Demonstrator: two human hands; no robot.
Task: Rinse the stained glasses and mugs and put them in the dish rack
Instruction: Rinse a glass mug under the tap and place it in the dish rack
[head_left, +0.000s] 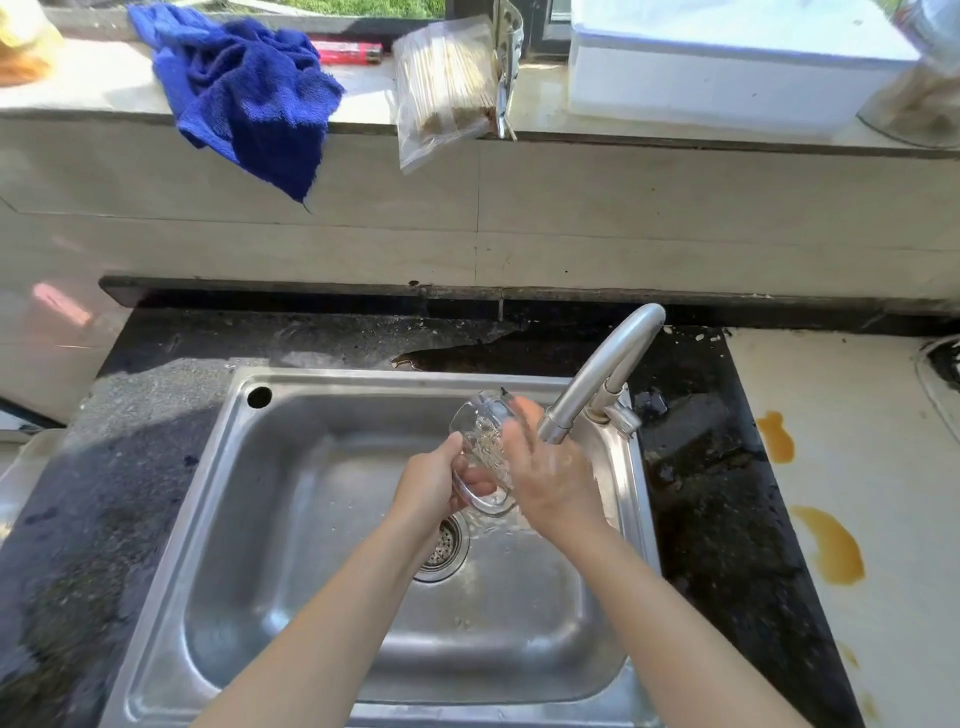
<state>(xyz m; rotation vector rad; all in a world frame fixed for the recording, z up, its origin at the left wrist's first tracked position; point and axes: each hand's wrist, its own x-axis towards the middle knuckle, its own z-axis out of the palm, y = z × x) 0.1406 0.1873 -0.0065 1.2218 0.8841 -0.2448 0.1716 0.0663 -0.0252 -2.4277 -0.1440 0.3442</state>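
Glass mug (480, 434) sits in our hands above the steel sink (311, 519), beneath the faucet (597, 375): our left hand (431, 483) grips its handle, our right hand (550, 478) presses flat, fingers straight, against its side.

A dark wet counter (130, 441) holds a steel sink (311, 519); the sill (93, 88) above bears a blue cloth (249, 93).

On the ledge (104, 88) ahead of you: a blue cloth (244, 93) hanging over its edge, a red lighter (348, 52), a clear bag of sticks (441, 88), a white box (727, 67). 2 orange stains (831, 545) mark your right-hand counter (883, 493).
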